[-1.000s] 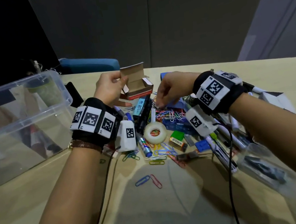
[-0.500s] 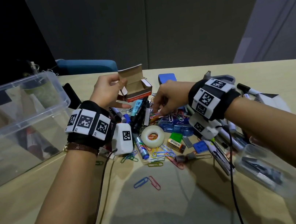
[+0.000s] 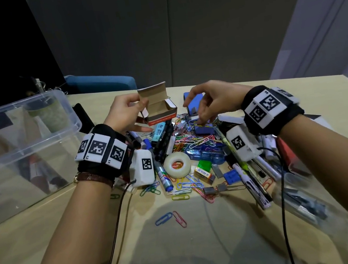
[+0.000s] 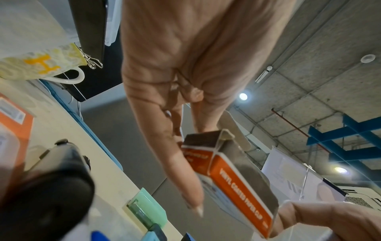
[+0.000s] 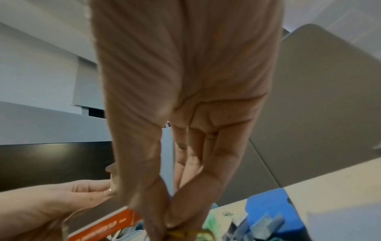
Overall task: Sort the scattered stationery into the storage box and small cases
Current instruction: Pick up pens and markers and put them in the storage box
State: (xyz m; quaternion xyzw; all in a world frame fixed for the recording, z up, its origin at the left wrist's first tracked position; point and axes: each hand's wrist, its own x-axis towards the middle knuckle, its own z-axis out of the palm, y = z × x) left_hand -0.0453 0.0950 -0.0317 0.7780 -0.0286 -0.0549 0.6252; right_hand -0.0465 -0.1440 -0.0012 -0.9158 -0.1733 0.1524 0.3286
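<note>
Holding open clip box point(image 3: 158, 109) | left hand point(image 3: 124, 114) | right hand point(image 3: 213, 101) pinching paper clip point(image 3: 199, 124)

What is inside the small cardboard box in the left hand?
The small cardboard box in the left hand is open; its visible interior looks empty, but its front wall hides the bottom.

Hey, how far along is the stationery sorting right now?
Early. The storage box holds a few items. The left hand holds the open paper clip box; the right hand pinches paper clips. Markers, tape and clips remain scattered.
</note>
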